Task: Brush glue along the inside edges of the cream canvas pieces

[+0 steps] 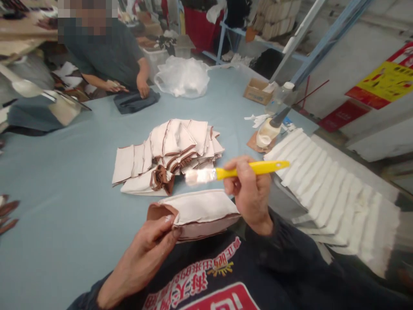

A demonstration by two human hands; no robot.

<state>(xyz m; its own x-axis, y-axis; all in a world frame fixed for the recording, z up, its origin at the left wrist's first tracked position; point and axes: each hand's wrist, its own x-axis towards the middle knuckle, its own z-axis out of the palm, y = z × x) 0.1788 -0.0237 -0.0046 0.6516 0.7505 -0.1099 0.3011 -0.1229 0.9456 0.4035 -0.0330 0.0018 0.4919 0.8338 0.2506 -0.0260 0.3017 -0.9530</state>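
Note:
Close to my body, my left hand (158, 243) pinches the open brown end of a sewn pouch-like piece (201, 209), cream outside with brown seam edges. In my right hand (250, 189) is a paintbrush (226, 172) with a yellow handle. Its pale bristles point left, above the far side of the piece and apart from it. Just beyond lies a heap of similar cream pieces with brown edges (174, 146). A brown strip is bunched (161, 178) at the heap's near side.
Overlapping white pieces (335, 189) lie in a long row at the right. Behind them stand a cream-coloured container (267, 133), a small cardboard box (258, 91) and a clear bottle (284, 94). Across the blue-grey table (80, 181), a co-worker (103, 56) handles dark fabric (135, 102) beside a plastic bag (183, 76).

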